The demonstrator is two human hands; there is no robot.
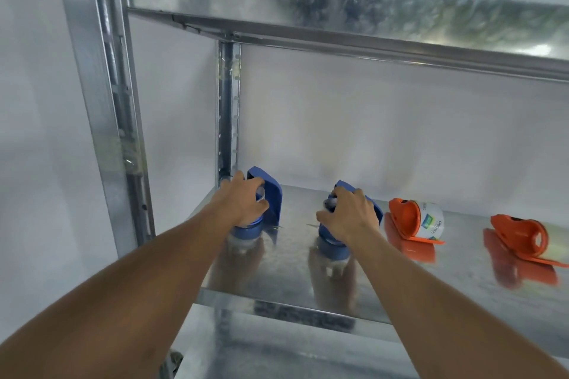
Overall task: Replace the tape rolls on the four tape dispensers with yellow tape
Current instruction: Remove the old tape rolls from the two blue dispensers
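Left hand (243, 204) and right hand (349, 215) each grasped a blue dispenser (272, 197); orange dispensers (412, 218) at three o'clock waited (no yellow tape visible).

- We face a galvanized steel shelving unit (308, 3) standing against a plain pale grey wall (369, 120).
- Its front left upright (101, 95) runs top to bottom; a rear perforated post (228, 108) stands behind it.
- We see the upper shelf's mottled underside (385, 14) catching a bright glare at the right.
- The shiny lower shelf (292, 274) mirrors what rests on it.
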